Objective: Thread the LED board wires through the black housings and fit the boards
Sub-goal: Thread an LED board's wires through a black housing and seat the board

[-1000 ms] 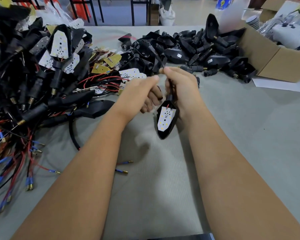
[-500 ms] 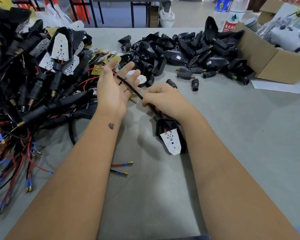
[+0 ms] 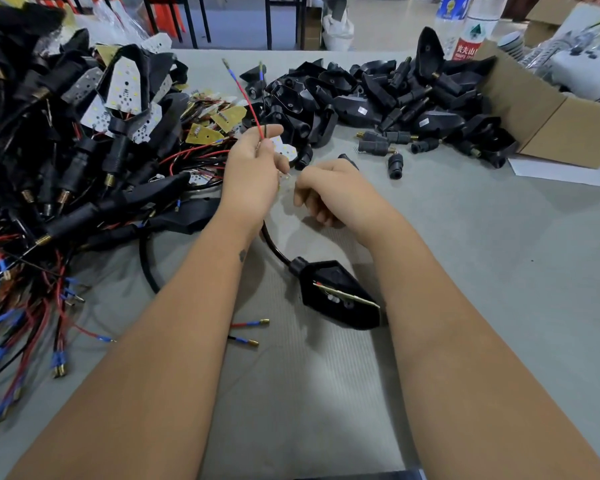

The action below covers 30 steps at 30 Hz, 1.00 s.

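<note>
Housing [image 3: 338, 299] lies on the table [image 3: 499, 271] between your forearms, long axis running from 10 to 4 o'clock, stem end toward 10 o'clock, with the board [image 3: 347, 295] tilted in its opening. Your left hand [image 3: 253, 168] pinches the red wire [image 3: 246, 98], which points up toward 11 o'clock. Your right hand [image 3: 333, 192] is loosely curled; whether it holds anything cannot be told.

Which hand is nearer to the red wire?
Left. The left hand pinches the red wire near its base; the right hand is curled beside it, apart from the wire.
</note>
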Tool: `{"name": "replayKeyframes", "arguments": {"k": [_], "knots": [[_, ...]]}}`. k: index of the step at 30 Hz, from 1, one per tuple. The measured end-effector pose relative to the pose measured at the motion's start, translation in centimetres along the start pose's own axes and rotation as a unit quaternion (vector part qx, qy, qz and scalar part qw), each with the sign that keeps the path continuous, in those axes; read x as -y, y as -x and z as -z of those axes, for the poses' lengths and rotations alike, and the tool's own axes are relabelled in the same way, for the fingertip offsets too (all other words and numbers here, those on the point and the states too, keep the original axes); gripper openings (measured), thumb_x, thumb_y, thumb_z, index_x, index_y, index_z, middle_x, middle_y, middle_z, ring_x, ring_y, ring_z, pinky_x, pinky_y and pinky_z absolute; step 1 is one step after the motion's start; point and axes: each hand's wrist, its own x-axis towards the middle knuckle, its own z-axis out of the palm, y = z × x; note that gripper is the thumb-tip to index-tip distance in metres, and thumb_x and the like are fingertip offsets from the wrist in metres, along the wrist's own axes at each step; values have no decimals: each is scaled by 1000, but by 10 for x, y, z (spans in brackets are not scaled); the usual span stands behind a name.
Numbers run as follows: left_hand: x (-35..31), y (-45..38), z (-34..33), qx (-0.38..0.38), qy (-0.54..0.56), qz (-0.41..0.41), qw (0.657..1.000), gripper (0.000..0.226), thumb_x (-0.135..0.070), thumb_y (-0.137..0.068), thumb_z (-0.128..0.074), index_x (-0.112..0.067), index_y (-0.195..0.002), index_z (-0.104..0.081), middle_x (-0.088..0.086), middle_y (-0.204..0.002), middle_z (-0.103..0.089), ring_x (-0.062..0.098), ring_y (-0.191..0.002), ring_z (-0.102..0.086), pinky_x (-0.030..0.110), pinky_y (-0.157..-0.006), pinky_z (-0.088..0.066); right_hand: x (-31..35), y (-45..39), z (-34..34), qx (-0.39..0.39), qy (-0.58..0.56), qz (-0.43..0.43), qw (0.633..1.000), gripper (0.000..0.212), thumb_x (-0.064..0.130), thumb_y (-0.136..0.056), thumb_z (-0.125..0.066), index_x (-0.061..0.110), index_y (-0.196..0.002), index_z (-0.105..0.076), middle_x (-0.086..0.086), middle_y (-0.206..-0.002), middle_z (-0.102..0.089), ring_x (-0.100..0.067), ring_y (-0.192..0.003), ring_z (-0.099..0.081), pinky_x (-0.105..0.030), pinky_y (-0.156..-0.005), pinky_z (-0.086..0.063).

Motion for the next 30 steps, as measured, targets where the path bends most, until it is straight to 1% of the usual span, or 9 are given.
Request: {"name": "replayKeyframes", "arguments": {"k": [3, 6, 10, 12, 15, 18, 23, 27, 30], "knots": [[3, 6, -5, 20, -62, -31, 997, 22, -20, -102, -36, -37, -94, -47, -10, -52, -51, 6, -49, -42, 24, -53, -36, -4, -4, -2, -74, -4, 16, 997, 24, 18, -81, -52, 12, -59, -58, 3, -48, -46, -11, -43, -40, -23, -46, -32], [2, 10, -10, 34, -101, -53, 993, 22, -21, -102, -40, -32, -85, -48, -9, -60, -52, 2, -48, -45, 19, -50, -38, -7, -8, -5, -179, 92, 53, 978, 24, 23, -82, -51, 6, -66, -57, -3, -59, -54, -18, -57, -45, -32, -55, -36], [1, 11, -18, 72, -66, -1, 995, 28, -11, -103, -41, -22, -83, -57, -2, -77, -61, 3, -57, -56, 23, -54, -51, -11, -12, -2, -288, 191, 75, 935, 18, 31, -87, -54, 19, -74, -56, 6, -82, -59, -16, -78, -54, -30, -57, -36], [0, 11, -21, 82, -23, 29, 996, 29, -6, -103, -38, -16, -86, -58, 2, -76, -60, 6, -53, -51, 22, -50, -46, -15, -15, 1, -280, 191, 79, 938, 9, 26, -90, -51, 24, -88, -60, 2, -102, -54, -19, -100, -51, -31, -71, -40], [-2, 10, -18, 60, 26, 60, 996, 31, -2, -101, -33, -16, -89, -58, -1, -67, -55, 3, -42, -36, 16, -40, -30, -21, -18, 3, -219, 258, 49, 940, 31, 24, -92, -46, 19, -118, -62, -4, -120, -56, -27, -118, -40, -34, -91, -34], [-3, 7, -14, 37, 36, 76, 996, 30, 0, -95, -34, -19, -93, -57, -6, -57, -51, 4, -38, -29, 16, -37, -23, -24, -19, 1, -190, 348, 51, 917, 30, 28, -90, -52, 18, -116, -63, -7, -116, -57, -30, -112, -40, -34, -87, -32], [-5, 10, -12, 49, 47, 51, 996, 20, -20, -102, -44, -21, -85, -56, -7, -53, -42, 6, -41, -27, 17, -38, -22, -25, -19, 0, -196, 368, 64, 907, 24, 21, -90, -55, 16, -112, -60, -7, -114, -58, -29, -110, -43, -34, -83, -34], [-1, 8, -12, 42, 47, 43, 997, 24, -15, -102, -44, -17, -81, -56, -4, -61, -47, 5, -42, -30, 16, -40, -26, -25, -20, -1, -198, 283, 69, 936, 26, 10, -90, -55, 13, -115, -59, -8, -116, -59, -27, -112, -49, -33, -88, -41], [1, 8, -12, 32, 19, 39, 999, 24, -17, -102, -46, -19, -82, -58, -7, -58, -43, 4, -42, -29, 16, -39, -25, -21, -23, 2, -216, 98, 53, 970, 32, 8, -95, -52, 11, -127, -55, -8, -119, -58, -20, -104, -53, -33, -94, -43]]}}
